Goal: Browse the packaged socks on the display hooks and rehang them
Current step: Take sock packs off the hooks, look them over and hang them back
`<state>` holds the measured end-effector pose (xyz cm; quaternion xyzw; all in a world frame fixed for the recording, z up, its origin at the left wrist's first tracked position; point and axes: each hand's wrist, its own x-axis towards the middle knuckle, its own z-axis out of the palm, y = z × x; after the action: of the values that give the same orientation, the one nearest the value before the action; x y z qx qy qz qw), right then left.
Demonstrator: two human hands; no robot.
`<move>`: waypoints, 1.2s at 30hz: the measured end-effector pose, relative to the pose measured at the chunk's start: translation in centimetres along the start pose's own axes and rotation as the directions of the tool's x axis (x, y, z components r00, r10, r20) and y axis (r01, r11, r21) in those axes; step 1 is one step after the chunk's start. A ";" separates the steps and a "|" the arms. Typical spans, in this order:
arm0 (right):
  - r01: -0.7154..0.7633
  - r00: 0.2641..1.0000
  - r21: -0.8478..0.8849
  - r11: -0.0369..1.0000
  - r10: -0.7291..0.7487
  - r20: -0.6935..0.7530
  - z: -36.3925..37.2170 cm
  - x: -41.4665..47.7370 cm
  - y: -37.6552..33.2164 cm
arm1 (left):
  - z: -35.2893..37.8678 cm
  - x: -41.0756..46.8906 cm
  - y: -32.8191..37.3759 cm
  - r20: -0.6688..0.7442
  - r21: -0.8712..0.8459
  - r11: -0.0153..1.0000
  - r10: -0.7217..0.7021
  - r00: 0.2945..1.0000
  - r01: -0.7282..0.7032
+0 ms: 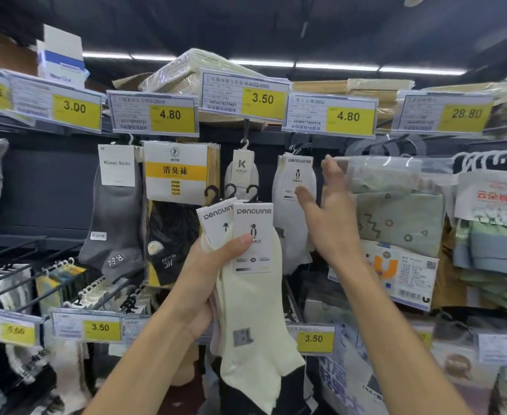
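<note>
Closest to the camera is the left hand [213,265], wrapped around a small bundle of cream Penguin socks [252,310], thumb pressed across the front card. The bundle hangs pretty much straight up and down, toes pointing toward the floor and the black hangers [231,193] sticking out the top, so the hook ends are already facing the right way for rehanging. The right hand [333,217] is up and further in, fingers straight and spread, holding nothing, palm turned left toward the white Penguin pair [294,205] hanging on the display hook [298,148] under the 4.80 price tag [330,115]. It's a bit motion-blurred, so I honestly can't tell if the fingertips are touching that hanging pair or just beside it. The bit that matters, I reckon: the matching hook sits up, right and farther back from the held bundle, and the free right hand is the one nearer it, while the left has the socks lower and nearer. So the bundle needs lifting up and rightward to get those hangers over the hook. Just right of that spot is a green patterned pack [396,211], and a Kunao sock [241,172] hangs directly behind the hangers, so snagging a neighbour looks possible.
</note>
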<state>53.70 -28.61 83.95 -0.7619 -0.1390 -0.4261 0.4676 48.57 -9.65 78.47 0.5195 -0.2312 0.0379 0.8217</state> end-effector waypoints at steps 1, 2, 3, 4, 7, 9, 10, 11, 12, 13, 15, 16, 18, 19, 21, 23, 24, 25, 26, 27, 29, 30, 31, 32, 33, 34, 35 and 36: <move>0.029 0.999 0.126 0.992 -0.033 0.029 -0.5 -1.6 -0.7 | 0.0 0.0 0.0 -0.001 0.000 1.000 0.004 1.000 -0.004; 0.038 0.993 0.206 0.978 -0.060 0.101 -0.8 -3.0 -1.5 | 0.1 0.1 0.0 0.006 0.003 1.000 0.013 1.000 -0.013; 0.046 0.977 0.221 0.974 -0.090 0.195 -1.1 -4.3 -2.1 | 0.3 0.1 -0.1 0.016 0.008 1.000 0.028 0.999 -0.028; 0.063 0.953 0.205 0.977 -0.120 0.280 -1.2 -5.1 -2.6 | 0.6 0.2 -0.2 0.022 0.012 0.999 0.043 0.999 -0.043; 0.058 0.934 0.198 0.978 -0.124 0.336 -1.3 -6.1 -3.0 | 1.2 0.3 -0.4 0.054 -0.060 0.998 0.013 0.998 -0.009; 0.033 0.960 0.218 0.975 -0.092 0.265 -1.8 -5.7 -2.7 | 1.1 0.2 -0.4 0.139 -0.145 0.988 -0.034 0.990 0.054; 0.024 0.969 0.228 0.973 -0.079 0.235 -2.1 -5.4 -2.5 | 1.1 0.1 -0.4 0.169 -0.168 0.983 -0.041 0.985 0.070; 0.013 0.973 0.245 0.969 -0.069 0.219 -2.4 -5.2 -2.4 | 1.1 0.1 -0.3 0.174 -0.177 0.982 -0.036 0.984 0.067; 0.003 0.974 0.260 0.965 -0.062 0.219 -2.7 -5.2 -2.3 | 1.1 0.1 -0.3 0.159 -0.173 0.984 -0.019 0.987 0.047; -0.006 0.972 0.269 0.963 -0.058 0.229 -3.0 -5.2 -2.3 | 1.3 0.2 -0.3 0.133 -0.157 0.987 0.007 0.991 0.014; -0.018 0.963 0.260 0.966 -0.053 0.263 -3.2 -5.3 -2.2 | 1.7 0.4 -0.4 0.098 -0.123 0.991 0.058 0.993 -0.046; -0.020 0.958 0.252 0.967 -0.053 0.282 -3.2 -5.4 -2.2 | 1.9 0.4 -0.4 0.094 -0.115 0.991 0.077 0.993 -0.066; -0.024 0.948 0.254 0.967 -0.059 0.314 -3.2 -5.6 -2.2 | 2.3 0.2 -0.4 0.095 -0.108 0.990 0.101 0.990 -0.090; -0.029 0.945 0.262 0.965 -0.059 0.322 -3.2 -5.7 -2.2 | 2.4 0.2 -0.4 0.097 -0.109 0.989 0.108 0.989 -0.097; -0.043 0.939 0.294 0.955 -0.062 0.339 -3.2 -5.8 -2.2 | 2.5 0.2 -0.4 0.094 -0.109 0.987 0.126 0.988 -0.115; -0.065 0.921 0.311 0.948 -0.063 0.384 -3.3 -6.0 -2.1 | 2.5 0.2 -0.3 0.074 -0.085 0.987 0.146 0.987 -0.139; -0.079 0.912 0.312 0.947 -0.057 0.406 -3.3 -6.0 -2.0 | 2.4 0.2 -0.3 0.063 -0.070 0.987 0.152 0.986 -0.148; -0.092 0.910 0.311 0.946 -0.046 0.411 -3.3 -5.9 -1.9 | 2.4 0.3 -0.4 0.055 -0.055 0.987 0.156 0.986 -0.153; -0.105 0.921 0.318 0.942 -0.028 0.389 -3.3 -5.7 -1.8 | 2.3 0.2 -0.4 0.045 -0.040 0.987 0.154 0.987 -0.153; -0.123 0.943 0.343 0.931 0.002 0.332 -3.4 -5.4 -1.7 | 2.3 0.2 -0.4 0.027 -0.024 0.989 0.147 0.989 -0.147; -0.146 0.984 0.384 0.912 0.095 0.147 -3.6 -4.2 -1.3 | 2.0 0.0 -0.5 -0.025 -0.017 0.992 0.122 0.992 -0.123; -0.137 0.991 0.375 0.917 0.124 0.058 -3.7 -3.4 -1.1 | 1.8 -0.1 -0.5 -0.038 -0.023 0.993 0.111 0.993 -0.112; -0.124 0.991 0.353 0.927 0.133 -0.001 -3.8 -2.5 -1.0 | 1.6 -0.3 -0.6 -0.034 -0.025 0.994 0.101 0.994 -0.102; -0.112 0.991 0.335 0.936 0.130 -0.030 -3.8 -1.7 -1.0 | 1.6 -0.4 -0.5 -0.023 -0.021 0.995 0.093 0.995 -0.093; -0.101 0.992 0.319 0.943 0.119 -0.039 -3.7 -0.8 -0.9 | 1.6 -0.6 -0.5 -0.017 -0.016 0.997 0.080 0.997 -0.080; -0.089 0.994 0.298 0.951 0.106 -0.040 -3.4 0.0 -0.9 | 1.6 -0.7 -0.5 -0.019 -0.016 0.998 0.062 0.998 -0.062; -0.081 0.995 0.263 0.961 0.094 -0.041 -3.1 0.7 -0.8 | 1.7 -0.8 -0.4 -0.022 -0.020 0.999 0.042 0.999 -0.043; -0.076 0.995 0.220 0.973 0.087 -0.038 -2.6 1.4 -0.7 | 1.8 -0.8 -0.4 -0.021 -0.024 0.999 0.026 0.999 -0.026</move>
<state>52.71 -30.66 85.99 -0.7007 -0.1424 -0.4066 0.5687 47.32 -11.25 78.46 0.5059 -0.2301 0.0510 0.8298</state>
